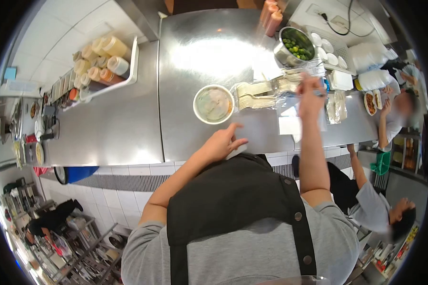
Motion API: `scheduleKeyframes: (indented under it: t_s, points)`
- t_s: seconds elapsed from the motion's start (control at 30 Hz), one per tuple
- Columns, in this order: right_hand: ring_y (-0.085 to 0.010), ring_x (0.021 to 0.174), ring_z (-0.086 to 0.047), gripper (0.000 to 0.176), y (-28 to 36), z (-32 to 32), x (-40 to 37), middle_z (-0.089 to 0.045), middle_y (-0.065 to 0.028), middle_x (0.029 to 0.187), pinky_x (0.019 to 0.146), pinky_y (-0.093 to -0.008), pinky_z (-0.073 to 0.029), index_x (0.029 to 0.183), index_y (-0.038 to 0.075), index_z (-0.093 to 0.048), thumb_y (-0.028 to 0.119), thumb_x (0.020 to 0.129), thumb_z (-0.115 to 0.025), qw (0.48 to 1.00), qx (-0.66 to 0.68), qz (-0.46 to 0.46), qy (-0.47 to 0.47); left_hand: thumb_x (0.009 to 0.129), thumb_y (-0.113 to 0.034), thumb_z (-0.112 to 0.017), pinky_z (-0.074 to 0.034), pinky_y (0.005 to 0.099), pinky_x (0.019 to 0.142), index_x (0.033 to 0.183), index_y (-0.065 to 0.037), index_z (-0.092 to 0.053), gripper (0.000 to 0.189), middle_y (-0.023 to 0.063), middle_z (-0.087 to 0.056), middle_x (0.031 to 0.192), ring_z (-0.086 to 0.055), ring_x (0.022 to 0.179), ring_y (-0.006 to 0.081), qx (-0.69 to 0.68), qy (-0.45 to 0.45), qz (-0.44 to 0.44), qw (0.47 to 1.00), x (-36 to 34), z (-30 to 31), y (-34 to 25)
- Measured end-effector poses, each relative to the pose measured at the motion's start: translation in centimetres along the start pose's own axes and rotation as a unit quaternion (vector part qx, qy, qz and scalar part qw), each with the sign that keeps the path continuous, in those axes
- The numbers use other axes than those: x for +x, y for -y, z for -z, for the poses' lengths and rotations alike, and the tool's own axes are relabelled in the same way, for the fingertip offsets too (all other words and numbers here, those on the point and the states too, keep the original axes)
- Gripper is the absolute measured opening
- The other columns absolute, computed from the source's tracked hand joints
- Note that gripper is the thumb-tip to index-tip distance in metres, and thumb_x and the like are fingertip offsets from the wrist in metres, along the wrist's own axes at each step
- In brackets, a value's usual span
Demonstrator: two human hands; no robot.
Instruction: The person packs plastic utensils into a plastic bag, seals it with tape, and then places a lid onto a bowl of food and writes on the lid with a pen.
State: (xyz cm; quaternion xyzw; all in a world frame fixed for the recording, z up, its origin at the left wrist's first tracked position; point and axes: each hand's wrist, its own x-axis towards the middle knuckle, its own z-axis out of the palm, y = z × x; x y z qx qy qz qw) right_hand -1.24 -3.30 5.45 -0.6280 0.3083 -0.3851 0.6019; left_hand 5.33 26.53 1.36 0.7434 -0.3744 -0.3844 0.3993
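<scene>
A round white bowl with a clear lid over its food stands on the steel counter. My left hand is just below it near the counter's front edge, index finger and thumb apart. A small white piece shows under that hand, against my apron; the curled fingers are partly hidden. My right hand, smeared by motion, is above the right end of the pale disposable forks, beside clear plastic packets. Below its wrist lies a white paper sheet.
A metal pot of green limes stands at the back right, near orange sauce bottles. Stacked white lids sit in a basket beside it. A white bin of squeeze bottles is at left. Co-workers stand at right.
</scene>
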Motion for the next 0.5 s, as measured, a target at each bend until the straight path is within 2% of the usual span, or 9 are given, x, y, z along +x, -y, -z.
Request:
scheduleKeyframes:
  t_s: [0.07,0.13,0.2,0.23,0.27,0.33,0.4,0.47,0.5]
  points:
    - [-0.0217,0.090,-0.069,0.010,3.3,5.3,6.2,-0.069,-0.0156,0.105,0.087,-0.0315,-0.058,0.099,-0.002,-0.065,-0.003,0.091,-0.070,0.974,0.163,0.117,-0.102,0.098,-0.029,-0.065,-0.050,0.0367,0.068,0.123,-0.005,-0.058,0.035,0.0120,-0.070,0.079,-0.065,0.070,0.0224,0.006,0.075,0.018,0.997,-0.7,1.0,0.3]
    - [-0.0246,0.094,-0.071,0.016,9.5,9.9,9.5,-0.070,-0.0159,0.105,0.088,-0.0329,-0.060,0.105,-0.007,-0.067,-0.006,0.090,-0.068,0.937,0.136,0.270,-0.178,0.099,-0.026,-0.065,-0.050,0.0343,0.066,0.115,-0.003,-0.064,0.028,0.0083,-0.070,0.083,-0.064,0.072,0.0183,-0.073,0.067,0.002,0.995,-1.2,1.0,2.1]
    - [-0.0237,0.090,-0.073,0.016,13.8,15.6,12.2,-0.070,-0.0160,0.109,0.082,-0.0296,-0.061,0.106,-0.010,-0.070,-0.008,0.091,-0.066,0.874,-0.039,0.402,-0.269,0.099,-0.023,-0.064,-0.048,0.0303,0.062,0.111,-0.003,-0.067,0.023,0.0022,-0.068,0.086,-0.061,0.073,0.0130,-0.177,0.020,0.004,0.984,-2.0,1.7,3.2]
    - [-0.0210,0.085,-0.073,0.012,15.4,17.2,13.3,-0.072,-0.0149,0.104,0.078,-0.0266,-0.060,0.101,-0.009,-0.072,-0.008,0.090,-0.067,0.851,-0.027,0.421,-0.312,0.099,-0.021,-0.064,-0.046,0.0272,0.060,0.111,-0.004,-0.068,0.021,-0.0013,-0.066,0.086,-0.058,0.073,0.0090,-0.212,-0.006,0.006,0.977,-2.2,2.7,4.0]
    - [-0.0173,0.082,-0.073,0.012,17.6,17.3,12.5,-0.074,-0.0100,0.095,0.075,-0.0268,-0.058,0.099,-0.003,-0.075,-0.002,0.088,-0.071,0.826,-0.128,0.408,-0.366,0.100,-0.019,-0.062,-0.040,0.0227,0.057,0.110,-0.006,-0.069,0.018,-0.0044,-0.059,0.079,-0.050,0.067,0.0059,-0.216,-0.010,0.049,0.975,-2.8,5.0,3.3]
    - [-0.0175,0.080,-0.072,0.013,19.3,18.8,13.7,-0.073,-0.0095,0.090,0.072,-0.0285,-0.056,0.099,0.004,-0.077,0.005,0.086,-0.073,0.697,-0.381,0.426,-0.432,0.101,-0.021,-0.061,-0.025,0.0190,0.049,0.109,-0.009,-0.068,0.016,-0.0086,-0.046,0.070,-0.035,0.057,0.0002,-0.282,-0.130,0.059,0.949,-3.8,8.1,3.6]
    - [-0.0206,0.081,-0.071,0.012,17.7,20.8,17.5,-0.073,-0.0107,0.092,0.072,-0.0311,-0.055,0.098,0.007,-0.077,0.010,0.088,-0.072,0.765,-0.332,0.406,-0.373,0.101,-0.026,-0.061,-0.021,0.0191,0.045,0.108,-0.010,-0.067,0.018,-0.0092,-0.043,0.067,-0.033,0.052,-0.0003,-0.286,-0.247,0.045,0.925,-4.5,11.4,4.5]
    - [-0.0232,0.084,-0.071,0.012,17.5,19.9,18.4,-0.071,-0.0138,0.094,0.074,-0.0309,-0.055,0.098,0.006,-0.077,0.009,0.090,-0.068,0.713,-0.404,0.428,-0.382,0.101,-0.029,-0.062,-0.023,0.0199,0.042,0.111,-0.010,-0.065,0.022,-0.0091,-0.042,0.066,-0.033,0.050,0.0004,-0.304,-0.341,0.037,0.889,-5.2,14.1,5.9]
    - [-0.0228,0.085,-0.072,0.014,17.3,19.5,18.8,-0.073,-0.0130,0.099,0.074,-0.0316,-0.055,0.100,0.010,-0.077,0.011,0.090,-0.067,0.729,-0.406,0.403,-0.376,0.100,-0.030,-0.063,-0.024,0.0208,0.040,0.113,-0.009,-0.064,0.024,-0.0089,-0.042,0.065,-0.033,0.050,0.0011,-0.322,-0.375,0.029,0.869,-5.8,15.3,6.6]
